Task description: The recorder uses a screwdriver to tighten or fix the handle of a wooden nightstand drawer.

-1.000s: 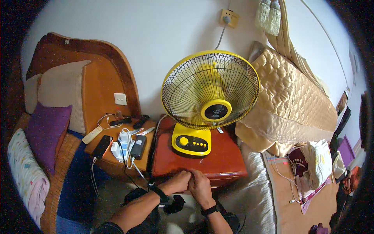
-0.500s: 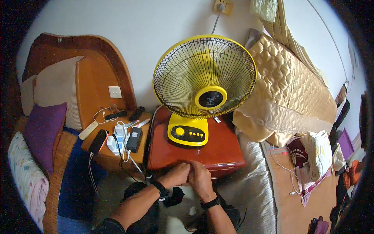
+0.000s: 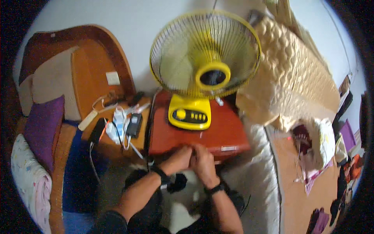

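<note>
Fingers of the bare left hand [image 3: 179, 159] and bare right hand [image 3: 203, 162] are curled inward, the two hands touching each other just below the centre of the frame. Their undersides are hidden, so I cannot tell whether anything is gripped between them or how tightly they are closed. Each wrist wears a black band, and the forearms run up from the lower edge.

Directly above the hands is the glossy red box-shaped cabinet [image 3: 183, 141], its near edge right by the knuckles. On its top, well apart from the fingers, stands a yellow table fan [image 3: 212, 76] with a round wire cage, filling the upper centre; its base has a dark control panel [image 3: 189, 116].

Left of centre, a brown wooden nightstand [image 3: 111, 149] carries a black rectangular adapter [image 3: 134, 124] among white cords. A purple square cushion [image 3: 45, 124] leans at the left, and gold quilted satin fabric [image 3: 292, 74] spreads across the upper right.
</note>
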Tool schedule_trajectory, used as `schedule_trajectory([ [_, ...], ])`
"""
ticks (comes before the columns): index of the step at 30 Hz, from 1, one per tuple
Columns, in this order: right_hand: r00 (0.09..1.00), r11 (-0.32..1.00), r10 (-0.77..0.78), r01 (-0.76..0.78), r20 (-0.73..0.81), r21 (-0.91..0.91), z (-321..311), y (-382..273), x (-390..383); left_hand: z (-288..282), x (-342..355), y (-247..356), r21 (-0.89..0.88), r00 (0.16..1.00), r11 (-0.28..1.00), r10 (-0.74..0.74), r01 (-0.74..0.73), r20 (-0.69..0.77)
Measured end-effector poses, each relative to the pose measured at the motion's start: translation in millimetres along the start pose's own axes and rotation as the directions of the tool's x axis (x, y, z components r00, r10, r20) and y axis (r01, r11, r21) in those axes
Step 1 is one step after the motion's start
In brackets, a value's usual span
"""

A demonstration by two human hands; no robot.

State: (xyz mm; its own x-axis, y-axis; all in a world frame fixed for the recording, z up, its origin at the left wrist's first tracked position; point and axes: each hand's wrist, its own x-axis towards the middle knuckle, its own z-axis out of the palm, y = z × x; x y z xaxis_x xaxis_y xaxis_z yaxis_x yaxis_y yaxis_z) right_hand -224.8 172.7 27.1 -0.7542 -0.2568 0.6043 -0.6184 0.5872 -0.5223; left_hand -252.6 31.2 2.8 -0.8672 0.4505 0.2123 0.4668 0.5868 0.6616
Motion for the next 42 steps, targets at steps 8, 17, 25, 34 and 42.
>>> schedule_trajectory([
  [8,0.986,0.988,0.156,-0.156,0.063,0.009,1,-11,8,-5,-8,-3,0.074,0.998,0.996,-0.051,0.053,-0.022],
  [17,0.982,0.984,0.178,-0.179,0.06,0.008,2,-21,13,6,-5,-24,0.075,0.993,0.992,-0.102,0.098,0.05],
  [25,0.984,0.986,0.168,-0.168,0.052,-0.004,-1,-15,8,-12,-3,10,0.05,0.993,0.994,-0.097,0.094,0.062],
  [34,0.978,0.982,0.19,-0.189,0.081,-0.022,-4,-19,10,-10,-5,6,0.099,0.993,0.989,-0.115,0.111,0.037],
  [42,0.986,0.987,0.159,-0.159,0.052,-0.007,1,-15,9,-19,-7,14,0.035,0.99,0.993,-0.118,0.116,0.073],
])
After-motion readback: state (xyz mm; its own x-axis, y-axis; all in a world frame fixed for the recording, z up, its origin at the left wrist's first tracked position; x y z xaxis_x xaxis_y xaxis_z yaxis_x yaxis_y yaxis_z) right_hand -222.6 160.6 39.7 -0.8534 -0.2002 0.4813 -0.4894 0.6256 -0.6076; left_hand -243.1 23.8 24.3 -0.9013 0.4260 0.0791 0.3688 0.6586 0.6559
